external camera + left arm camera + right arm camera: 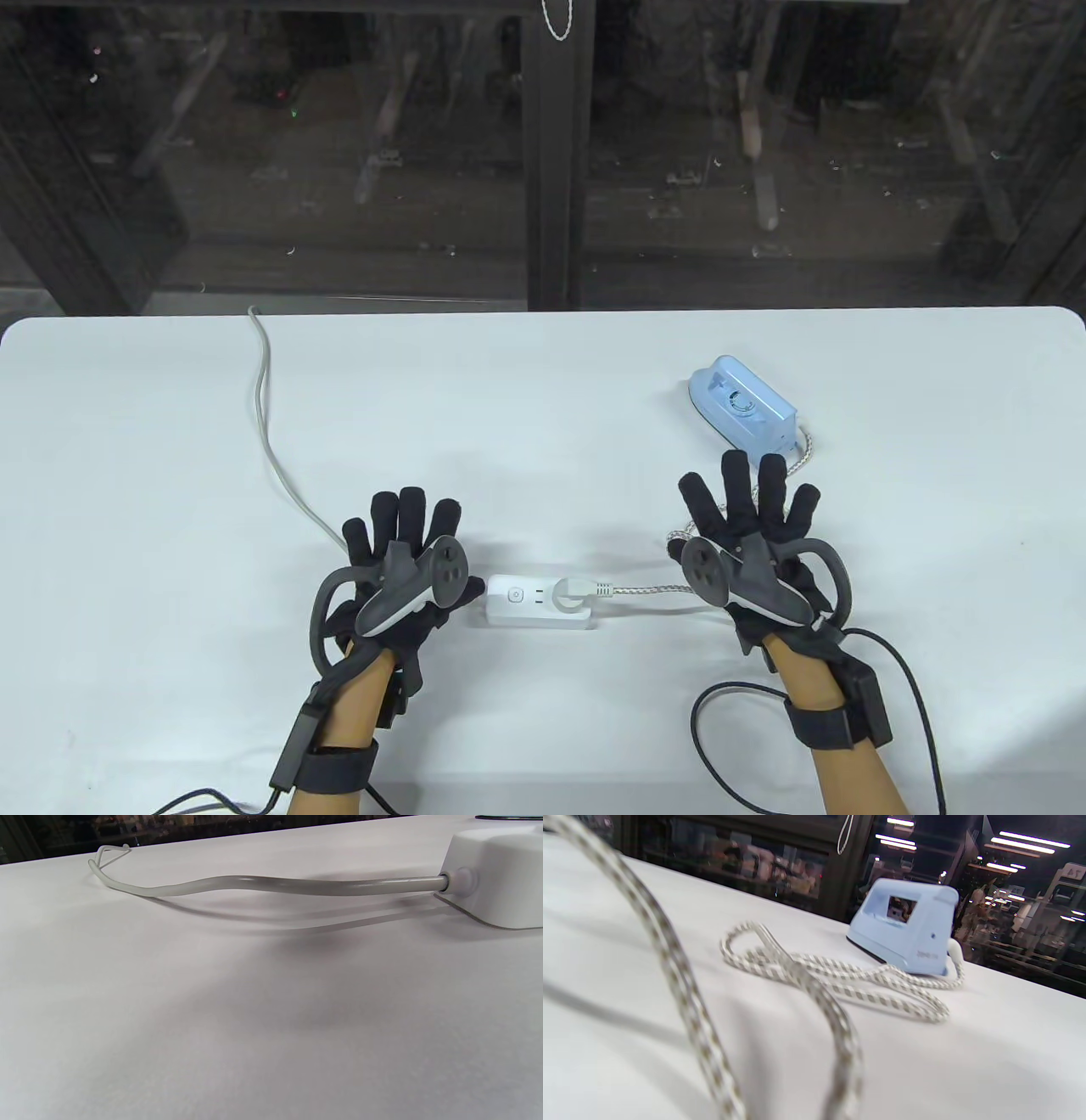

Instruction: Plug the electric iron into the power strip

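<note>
On my counter [127, 407]: one blue electric iron [742, 407], one white power strip [536, 602], one plug [575, 590], two cords, my two gloved hands.

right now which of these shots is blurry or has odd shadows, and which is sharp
Table view: sharp and evenly lit, with soft shadows under the left hand and right hand. Left wrist view: the grey cable into the power strip throws a doubled shadow on the table. Right wrist view: the braided cord up close is out of focus, the iron clearer, ceiling lights glare behind.
</note>
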{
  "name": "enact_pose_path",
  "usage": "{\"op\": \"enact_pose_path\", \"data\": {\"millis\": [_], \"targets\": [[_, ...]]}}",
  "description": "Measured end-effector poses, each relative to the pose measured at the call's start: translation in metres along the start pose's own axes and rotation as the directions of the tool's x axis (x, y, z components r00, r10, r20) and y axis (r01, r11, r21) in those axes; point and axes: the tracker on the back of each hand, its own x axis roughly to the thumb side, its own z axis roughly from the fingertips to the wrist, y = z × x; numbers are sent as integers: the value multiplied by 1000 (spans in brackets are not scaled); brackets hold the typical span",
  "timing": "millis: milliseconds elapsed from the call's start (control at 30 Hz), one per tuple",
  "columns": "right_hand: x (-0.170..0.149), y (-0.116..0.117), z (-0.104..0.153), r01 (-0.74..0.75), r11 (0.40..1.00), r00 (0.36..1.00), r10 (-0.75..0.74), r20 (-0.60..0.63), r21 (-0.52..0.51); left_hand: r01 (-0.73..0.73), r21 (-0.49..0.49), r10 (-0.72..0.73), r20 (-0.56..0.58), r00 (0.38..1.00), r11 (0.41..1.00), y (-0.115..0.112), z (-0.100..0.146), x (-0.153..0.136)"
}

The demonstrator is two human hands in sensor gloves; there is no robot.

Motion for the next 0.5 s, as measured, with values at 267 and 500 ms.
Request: {"op": "enact_pose_path", "data": {"millis": [267, 500], "targets": [[2, 3, -1, -12, 1000, 1000, 12, -1, 28, 9, -24, -9, -13, 1000, 1000, -5, -3, -3], [5, 4, -1, -32, 998, 1000, 31, 2, 54, 11, -27, -12, -14, 1000, 1000, -4, -3, -2]]}}
